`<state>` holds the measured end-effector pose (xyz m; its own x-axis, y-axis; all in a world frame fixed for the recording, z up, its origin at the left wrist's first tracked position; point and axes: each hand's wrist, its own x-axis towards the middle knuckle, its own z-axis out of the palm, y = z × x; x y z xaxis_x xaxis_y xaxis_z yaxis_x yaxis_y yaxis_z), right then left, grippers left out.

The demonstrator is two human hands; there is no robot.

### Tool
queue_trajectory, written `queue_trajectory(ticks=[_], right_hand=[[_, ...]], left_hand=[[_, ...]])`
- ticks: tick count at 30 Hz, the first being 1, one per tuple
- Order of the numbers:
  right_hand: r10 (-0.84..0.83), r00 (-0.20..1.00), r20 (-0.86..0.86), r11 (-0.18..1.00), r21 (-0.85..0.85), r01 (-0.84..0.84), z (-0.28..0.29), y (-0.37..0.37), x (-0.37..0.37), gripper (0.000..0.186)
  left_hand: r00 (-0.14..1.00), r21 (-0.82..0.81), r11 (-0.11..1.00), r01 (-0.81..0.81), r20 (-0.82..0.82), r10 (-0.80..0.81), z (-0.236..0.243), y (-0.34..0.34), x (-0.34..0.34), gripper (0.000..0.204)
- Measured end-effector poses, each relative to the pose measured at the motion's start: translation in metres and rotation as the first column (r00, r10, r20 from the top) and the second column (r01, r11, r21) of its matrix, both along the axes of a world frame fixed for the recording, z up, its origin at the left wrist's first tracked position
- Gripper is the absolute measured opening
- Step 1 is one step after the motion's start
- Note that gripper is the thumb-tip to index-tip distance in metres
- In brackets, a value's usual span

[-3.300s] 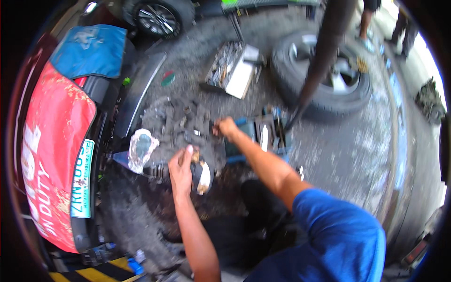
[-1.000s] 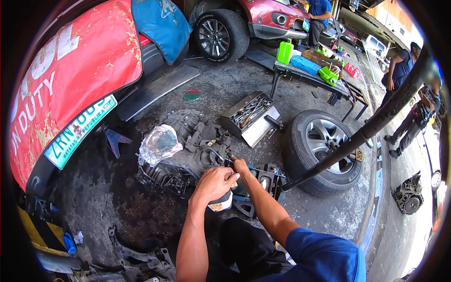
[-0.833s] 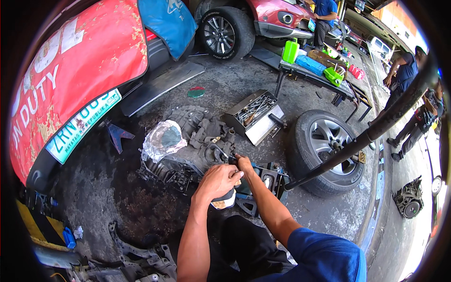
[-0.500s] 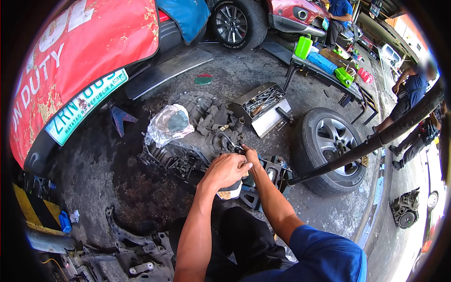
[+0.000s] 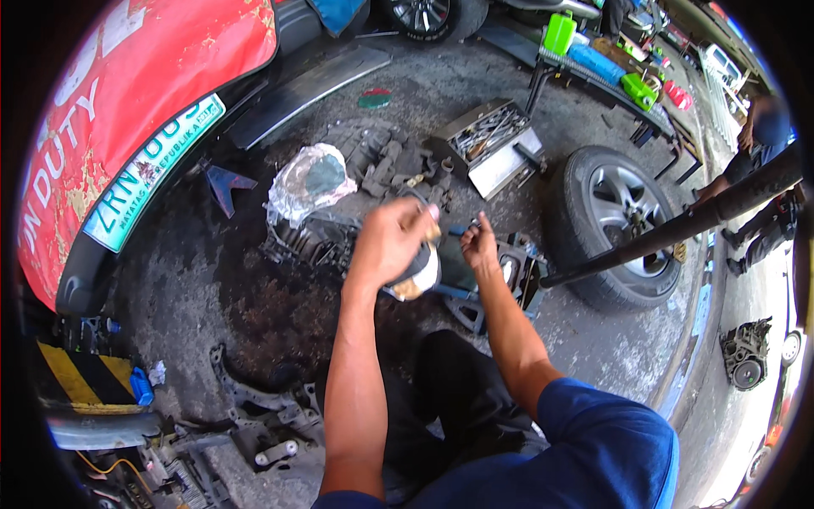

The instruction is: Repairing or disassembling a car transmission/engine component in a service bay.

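Before me on the floor lies a greasy transmission housing point(image 5: 386, 161), with crumpled, clear plastic-like wrapping point(image 5: 309, 182) over its left end. My left hand point(image 5: 392, 244), partly smeared by motion, is closed on a soft-looking white, black and tan bundle point(image 5: 417, 280) that hangs below its fingers. Its exact kind is hard to make out. To its right, apart from it, my right hand point(image 5: 481, 248) has its fingers curled and the thumb and fingertip raised together; anything between them is too small to name. Just beneath that hand stands a floor jack point(image 5: 517, 276).
The jack's long black handle point(image 5: 670, 237) slants up to the right across a loose wheel point(image 5: 577, 225). Beyond are an open toolbox point(image 5: 487, 136) and a metal bench point(image 5: 606, 97). A covered vehicle point(image 5: 170, 85) stands left; metal car parts point(image 5: 263, 424) lie near left. People stand far right.
My hands have drawn apart: the left rises with the bundle, and the right moves right, away from the transmission. The view has shifted so the floor things appear higher.
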<state>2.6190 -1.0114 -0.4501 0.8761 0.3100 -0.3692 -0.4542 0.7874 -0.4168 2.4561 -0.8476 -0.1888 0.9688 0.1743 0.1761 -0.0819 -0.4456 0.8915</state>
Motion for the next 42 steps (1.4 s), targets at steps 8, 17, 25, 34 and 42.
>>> queue_trajectory(ticks=[8, 17, 25, 34, 42], right_hand=[[0.013, 0.999, -0.052, 0.952, -0.306, -0.028, 0.022, 0.029, -0.006, 0.011], [0.175, 0.972, 0.156, 0.742, -0.67, -0.025, 0.032, 0.072, -0.022, 0.015], [0.145, 0.983, 0.11, 0.847, -0.527, -0.066, 0.04, 0.067, -0.029, 0.006], [0.192, 0.961, 0.198, 0.845, -0.531, -0.059, 0.019, 0.069, -0.018, 0.008], [-0.252, 0.673, 0.696, 0.967, 0.214, 0.142, -0.05, 0.058, 0.005, 0.016]], left_hand=[[0.856, -0.646, 0.725, -0.24, 0.212, 0.472, 0.024, 0.017, -0.006, 0.029], [0.853, -0.661, 0.713, -0.235, 0.212, 0.477, 0.018, 0.024, -0.012, 0.03], [0.878, -0.625, 0.74, -0.247, 0.18, 0.445, 0.016, 0.029, -0.013, 0.027], [0.997, -0.322, 0.946, -0.033, 0.057, 0.054, 0.014, 0.014, -0.015, 0.028], [0.892, 0.09, 0.888, 0.451, -0.071, -0.446, 0.0, -0.04, 0.003, 0.033]])
